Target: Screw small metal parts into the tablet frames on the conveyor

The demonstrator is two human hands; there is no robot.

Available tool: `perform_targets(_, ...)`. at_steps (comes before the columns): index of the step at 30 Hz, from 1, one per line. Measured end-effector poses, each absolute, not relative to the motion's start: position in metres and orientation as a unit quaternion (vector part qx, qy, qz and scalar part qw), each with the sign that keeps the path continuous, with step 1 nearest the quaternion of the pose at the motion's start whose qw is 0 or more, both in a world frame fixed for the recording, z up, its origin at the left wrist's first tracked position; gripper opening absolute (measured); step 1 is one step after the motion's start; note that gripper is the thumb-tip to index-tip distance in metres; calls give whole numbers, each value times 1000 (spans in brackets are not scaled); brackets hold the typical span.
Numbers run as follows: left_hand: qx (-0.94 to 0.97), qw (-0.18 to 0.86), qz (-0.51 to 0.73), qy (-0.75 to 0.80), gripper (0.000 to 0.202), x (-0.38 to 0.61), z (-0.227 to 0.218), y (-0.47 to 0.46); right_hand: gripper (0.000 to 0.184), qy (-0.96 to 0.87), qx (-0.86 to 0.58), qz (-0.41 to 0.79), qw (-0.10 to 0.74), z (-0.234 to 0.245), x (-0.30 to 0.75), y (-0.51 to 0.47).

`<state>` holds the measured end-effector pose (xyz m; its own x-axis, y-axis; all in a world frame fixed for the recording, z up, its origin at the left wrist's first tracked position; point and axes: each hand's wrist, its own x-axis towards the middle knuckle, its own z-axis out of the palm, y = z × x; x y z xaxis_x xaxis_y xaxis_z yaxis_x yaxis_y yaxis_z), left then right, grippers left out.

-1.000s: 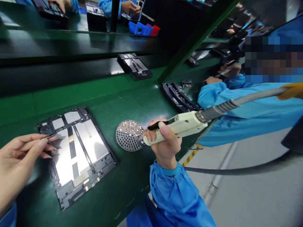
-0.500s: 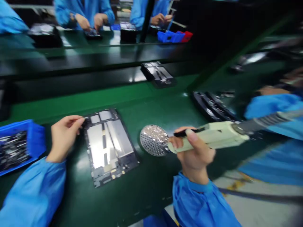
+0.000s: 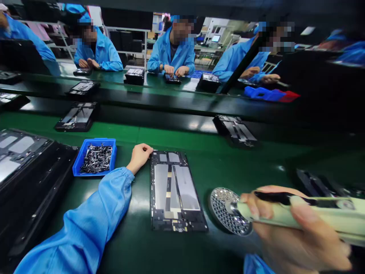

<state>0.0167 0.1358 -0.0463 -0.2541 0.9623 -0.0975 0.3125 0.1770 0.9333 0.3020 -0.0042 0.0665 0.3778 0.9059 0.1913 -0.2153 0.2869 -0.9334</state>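
An open tablet chassis (image 3: pixel 173 192) with silver panels lies flat on the green bench in front of me. My left hand (image 3: pixel 139 156) rests at its top left corner, fingers curled together; what they pinch is hidden. My right hand (image 3: pixel 296 232) grips a cream electric screwdriver (image 3: pixel 302 215) low at the right, close to the camera. The driver's tip sits over a round perforated screw dish (image 3: pixel 228 209) just right of the chassis.
A blue bin of small metal parts (image 3: pixel 95 156) stands left of my left hand. Black trays (image 3: pixel 25 171) are stacked at far left. More chassis (image 3: pixel 235 131) lie on the dark belt behind. Several people in blue coats work across the line.
My view has swung left and up, so the far workers and the blue bin now show. My left hand slid up to the chassis's top left corner. My right hand still grips the screwdriver.
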Motion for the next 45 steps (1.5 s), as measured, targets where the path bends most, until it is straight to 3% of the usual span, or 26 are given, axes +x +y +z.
perform_targets(7, 514, 370, 413, 655, 11, 15, -50, 136, 33, -434, -361, 448, 693, 70, 230, 52)
perform_targets(17, 476, 482, 367, 637, 12, 14, -50, 148, 35, -417, -376, 468, 683, 40, 121, 155)
perform_targets(39, 465, 487, 366, 643, 13, 17, -61, 150, 34, -455, -393, 446, 663, 13, 105, 164)
perform_targets(45, 502, 444, 347, 656, 15, 13, -52, 148, 33, -410, -338, 433, 728, 50, 117, 151)
